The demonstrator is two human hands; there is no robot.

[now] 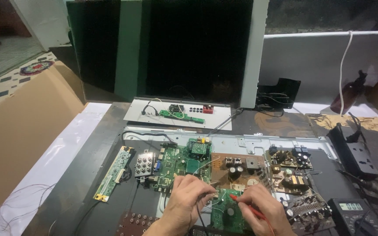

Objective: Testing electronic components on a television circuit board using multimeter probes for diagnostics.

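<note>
Below, the left hand [188, 199] pinches a black probe [209, 195] and the right hand [263, 205] a red probe [246, 206], both tips meeting a small green board [226, 214] at the panel's [250, 142] near edge. A multimeter [350, 214] lies to the right.

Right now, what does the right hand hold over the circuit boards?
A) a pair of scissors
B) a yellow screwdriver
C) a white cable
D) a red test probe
D: the right hand grips a thin red probe, its tip on the green board.
</note>
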